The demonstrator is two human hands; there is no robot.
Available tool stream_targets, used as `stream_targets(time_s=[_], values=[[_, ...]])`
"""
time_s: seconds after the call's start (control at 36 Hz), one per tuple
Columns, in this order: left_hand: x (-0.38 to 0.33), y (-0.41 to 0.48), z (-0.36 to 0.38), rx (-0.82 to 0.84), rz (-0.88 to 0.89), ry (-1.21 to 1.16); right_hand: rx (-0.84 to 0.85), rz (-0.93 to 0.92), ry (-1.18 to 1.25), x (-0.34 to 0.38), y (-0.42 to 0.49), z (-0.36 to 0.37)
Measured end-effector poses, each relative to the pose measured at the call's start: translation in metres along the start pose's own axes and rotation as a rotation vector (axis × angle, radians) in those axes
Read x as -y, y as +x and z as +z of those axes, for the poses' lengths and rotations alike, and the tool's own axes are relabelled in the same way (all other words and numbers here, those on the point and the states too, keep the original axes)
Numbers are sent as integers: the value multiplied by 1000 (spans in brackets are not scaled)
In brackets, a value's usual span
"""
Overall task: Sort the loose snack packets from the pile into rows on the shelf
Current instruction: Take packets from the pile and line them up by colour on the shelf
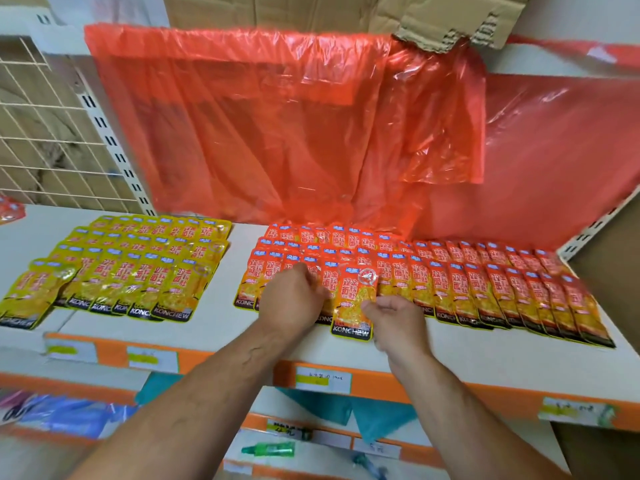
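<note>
Nearer than the foremost orange glossy plastic packet, and below it, a lower shelf carries a small green plastic object and crumpled teal plastic film. Just under the packet's lower edge runs the orange front strip of the white shelf board, which is fitted with white paper price labels. The right hand is at the packet's lower right corner, with the thumb tip on its glossy face and the other fingers loosely curled at its edge. This is a narrow pinch holding the packet. The left hand lies immediately left of the packet, fingers curled tightly downward and tips hidden among flat packets. Whether it holds one cannot be told. The packet is rectangular, with a black band at the bottom and a pale round mark near the top, and it overlaps the front row. Beside and behind it, overlapping rows of matching orange packets lie flat on the board, extending right. Well to its left, separate rows of yellow glossy packets overlap in the same way. Behind it hangs a creased, translucent red plastic sheet, with torn brown corrugated cardboard above. Far to its left stands a white wire grid panel.
</note>
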State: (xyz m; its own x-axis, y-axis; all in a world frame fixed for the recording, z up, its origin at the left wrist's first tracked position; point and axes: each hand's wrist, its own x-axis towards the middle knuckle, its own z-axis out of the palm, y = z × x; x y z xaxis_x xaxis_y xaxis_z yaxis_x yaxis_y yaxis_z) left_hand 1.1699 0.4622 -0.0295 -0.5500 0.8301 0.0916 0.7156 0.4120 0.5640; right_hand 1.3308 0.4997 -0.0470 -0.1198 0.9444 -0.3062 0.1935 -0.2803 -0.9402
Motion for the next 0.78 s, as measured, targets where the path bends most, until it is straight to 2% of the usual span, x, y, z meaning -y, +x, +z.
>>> stream_targets(time_s=[0.17,0.33,0.47,0.64,0.78], values=[[16,-2,-9,-79,119,18,-34,-24,-75,13,8,3],[28,-7,-17,-68,174,63,-151,-130,-419,20,16,12],[31,-12,-16,20,203,80,-169,-170,-589,19,12,14],[22,-19,-7,156,390,217,-184,-156,-676,19,13,12],[15,-19,-3,183,419,266,-197,-189,-774,20,13,12]])
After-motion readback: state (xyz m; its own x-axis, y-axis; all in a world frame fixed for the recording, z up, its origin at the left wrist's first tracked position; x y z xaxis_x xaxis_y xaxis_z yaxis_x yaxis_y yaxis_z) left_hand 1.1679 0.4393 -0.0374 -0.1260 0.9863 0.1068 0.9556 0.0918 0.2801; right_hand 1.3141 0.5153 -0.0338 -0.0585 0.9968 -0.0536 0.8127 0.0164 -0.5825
